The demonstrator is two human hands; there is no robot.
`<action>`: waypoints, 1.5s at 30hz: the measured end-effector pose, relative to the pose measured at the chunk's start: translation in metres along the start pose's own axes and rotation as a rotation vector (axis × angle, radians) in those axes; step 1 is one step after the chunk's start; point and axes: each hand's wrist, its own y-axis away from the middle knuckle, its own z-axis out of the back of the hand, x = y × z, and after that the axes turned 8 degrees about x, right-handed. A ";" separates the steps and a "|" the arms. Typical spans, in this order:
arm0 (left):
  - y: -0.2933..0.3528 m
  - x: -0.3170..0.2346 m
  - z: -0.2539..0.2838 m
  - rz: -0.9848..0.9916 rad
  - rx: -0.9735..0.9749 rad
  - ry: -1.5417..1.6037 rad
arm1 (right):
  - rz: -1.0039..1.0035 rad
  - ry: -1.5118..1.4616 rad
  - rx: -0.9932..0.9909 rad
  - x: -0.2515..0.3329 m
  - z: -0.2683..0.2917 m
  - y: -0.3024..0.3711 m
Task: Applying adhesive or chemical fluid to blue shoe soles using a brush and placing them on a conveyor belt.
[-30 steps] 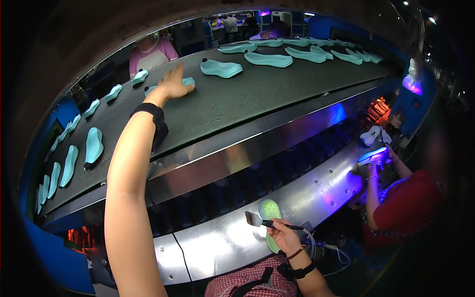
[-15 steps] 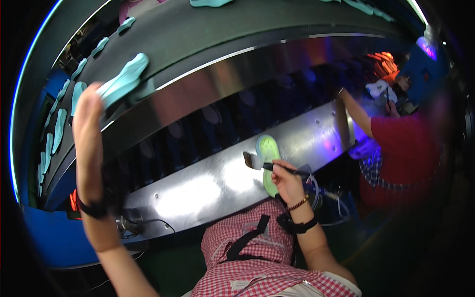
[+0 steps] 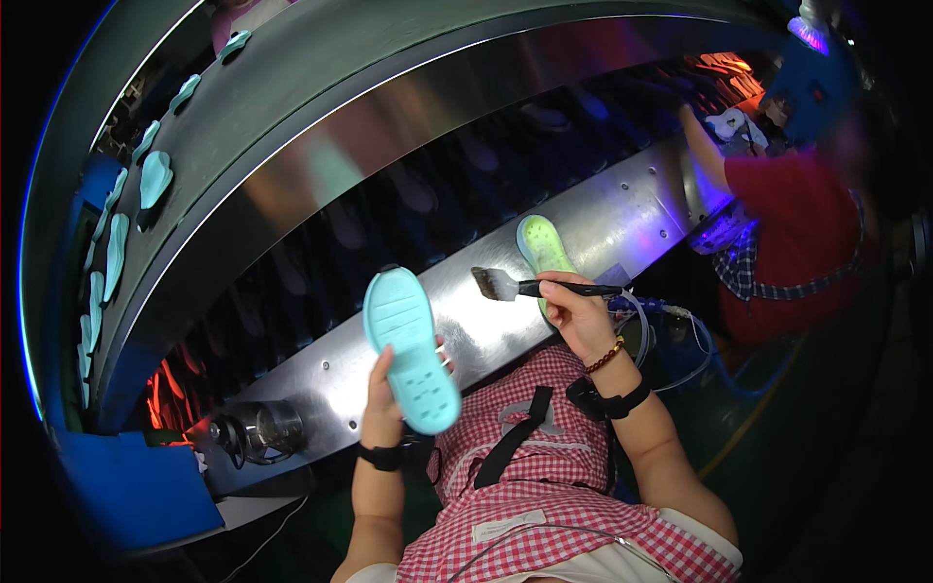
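Observation:
Gripped in my left hand (image 3: pixel 383 384) is a light-blue shoe sole (image 3: pixel 410 340), its holed end toward me and its grooved end pointing away, above the metal ledge (image 3: pixel 345 394). My right hand (image 3: pixel 575 311) is closed on a flat paintbrush (image 3: pixel 530 288). The brush's dark bristles point left and its black handle runs out to the right. Behind that hand, a yellow-green shoe sole (image 3: pixel 544 241) lies on the ledge, partly covered by the brush and my fingers.
A dark conveyor belt (image 3: pixel 321 73) curves across the back, with several light-blue soles (image 3: pixel 155 180) at its left. Under it, rows of dark shapes sit behind the ledge. A glass jar (image 3: pixel 272 432) stands at the ledge's left end. A person in red (image 3: pixel 797 233) works at the right.
My left hand has brought the light-blue sole from the belt down and right, over the ledge near my body. My right hand still holds the brush near the yellow-green sole.

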 end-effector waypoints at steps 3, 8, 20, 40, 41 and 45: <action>-0.006 0.015 0.006 -0.139 0.003 0.245 | -0.031 0.122 0.097 -0.033 -0.036 -0.005; 0.014 0.014 -0.007 -0.097 0.015 0.465 | -0.064 0.270 0.236 -0.077 -0.073 -0.006; 0.035 0.018 0.031 -0.379 -0.342 0.310 | 0.133 0.966 0.593 -0.100 -0.130 0.016; 0.030 -0.003 0.013 -0.462 -0.200 0.288 | -0.131 0.617 0.601 -0.074 -0.105 0.004; 0.030 -0.004 0.013 -0.471 -0.277 0.242 | -0.041 0.720 0.732 -0.071 -0.105 0.010; 0.028 -0.017 0.017 -0.632 -0.221 0.228 | -0.007 0.658 0.901 -0.061 -0.101 0.013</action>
